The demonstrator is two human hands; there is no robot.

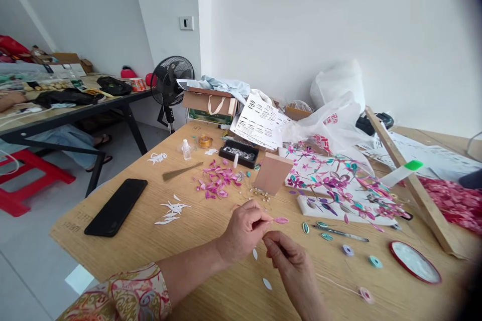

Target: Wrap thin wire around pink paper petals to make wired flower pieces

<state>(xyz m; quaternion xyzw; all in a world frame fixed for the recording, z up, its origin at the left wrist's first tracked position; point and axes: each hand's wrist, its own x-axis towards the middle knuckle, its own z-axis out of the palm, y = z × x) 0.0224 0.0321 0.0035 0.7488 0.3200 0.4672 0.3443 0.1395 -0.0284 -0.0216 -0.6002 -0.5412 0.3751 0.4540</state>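
Left hand (244,229) pinching pink petal (280,220); right hand (291,261) closed beside it, its hold unclear; wooden table (131,253) below

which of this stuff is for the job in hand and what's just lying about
Likely for the job:
- pink petal, at the left hand's fingertips
- spool, its thread running toward the right hand
- petal pile

Seemingly just lying about:
- phone
- fan
- white bag

Left sleeve (131,293): swirl print, gold, pink-red, pale ground
Cuff (162,288): loose, well back from left grip (244,228)
Right grip (289,260): bare, bare forearm (307,296) behind it
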